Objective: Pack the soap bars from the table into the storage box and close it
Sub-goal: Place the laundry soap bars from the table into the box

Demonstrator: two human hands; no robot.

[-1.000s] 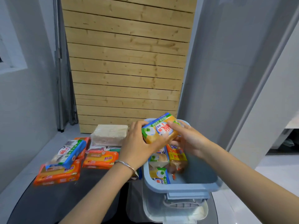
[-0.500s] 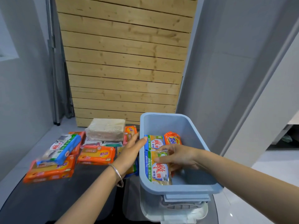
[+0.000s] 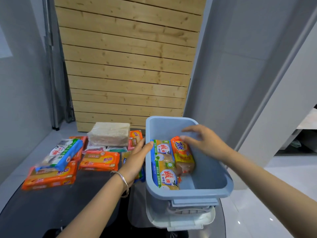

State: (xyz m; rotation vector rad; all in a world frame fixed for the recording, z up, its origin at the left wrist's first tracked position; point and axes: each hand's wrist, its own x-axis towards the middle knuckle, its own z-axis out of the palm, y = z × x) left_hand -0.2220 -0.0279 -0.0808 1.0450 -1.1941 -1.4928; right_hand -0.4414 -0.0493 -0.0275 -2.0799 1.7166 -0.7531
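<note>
Behind the dark table [image 3: 51, 208] I see a wall of pale wooden slats [image 3: 130, 66] between grey panels. On the right part of the table sits the light blue storage box [image 3: 214, 177], open, its whitish lid [image 3: 181, 222] lying under it at the near edge. Inside, along the left wall, two green-and-white wrapped soap bars [image 3: 163, 169] lie end to end, and an orange Tide bar [image 3: 182, 155] lies beside them, its clear wrapper showing brownish soap. The right half of the box floor is bare.

My left hand [image 3: 135, 162] rests against the outer left wall of the box, fingers spread and holding nothing, a silver bangle [image 3: 123, 182] on the wrist. My right hand [image 3: 204, 143] hovers in the box with fingers loosely apart, fingertips at the far end of the Tide bar; I cannot tell whether they touch it.

Left of the box, more soap waits on the table: orange packs [image 3: 100, 160], a blue-edged pack [image 3: 60, 154] tilted on an orange stack, and a pale wrapped block [image 3: 109, 134] at the back.
</note>
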